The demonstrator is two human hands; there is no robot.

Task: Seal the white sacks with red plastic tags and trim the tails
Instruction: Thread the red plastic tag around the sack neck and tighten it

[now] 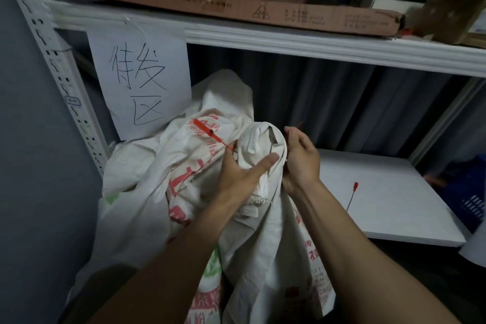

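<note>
Two bare forearms rise from 6 o'clock and meet at the centre of the head view. The left hand [244, 171] grips the bunched neck of the white sack [263, 218], with the thumb laid across the front and the fingers curled round the far side. Just beside it at 3 o'clock, the right hand [299, 158] is curled, apparently pinching the thin tail of the red tag [207, 130]. A red tip pokes out above its fingers. The tag's flat flag lies on the sack at 10 o'clock of the hands, and its strap runs under the left fingers.

The step in hand looks like cinching. The strap goes round the neck, but whether its tail is through the lock is hidden. The next move calls for a firm hold on the neck while the tail is drawn tight. Trimming then needs a cutter, and none shows.

A spare tag [351, 196] lies on the shelf board [394, 205] at 4 o'clock. A paper sign [139, 81] hangs at 10 o'clock.
</note>
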